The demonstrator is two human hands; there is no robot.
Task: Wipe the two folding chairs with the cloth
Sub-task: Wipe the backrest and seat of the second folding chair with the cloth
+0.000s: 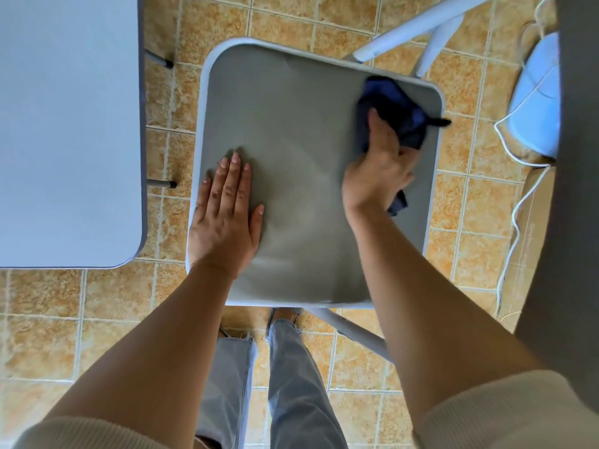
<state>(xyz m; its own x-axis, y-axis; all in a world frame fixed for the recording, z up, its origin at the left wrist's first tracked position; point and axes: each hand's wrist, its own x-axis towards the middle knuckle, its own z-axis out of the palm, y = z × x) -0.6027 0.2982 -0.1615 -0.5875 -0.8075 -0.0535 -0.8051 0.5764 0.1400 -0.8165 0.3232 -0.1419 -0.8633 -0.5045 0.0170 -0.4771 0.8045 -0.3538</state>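
Note:
A folding chair's grey seat (301, 150) with a pale rim fills the middle of the head view. My left hand (227, 212) lies flat on the seat's near left part, fingers straight. My right hand (379, 170) grips a dark blue cloth (398, 108) bunched against the seat's far right corner; the cloth is blurred and one tail hangs out below my wrist. Another grey panel (573, 189) with a white frame part (421, 27) stands at the right; whether it belongs to the second chair I cannot tell.
A light grey table (64, 131) with dark legs stands at the left, close to the chair. A white cable (515, 222) and a pale blue object (538, 98) lie on the tiled floor at the right. My legs stand just before the chair.

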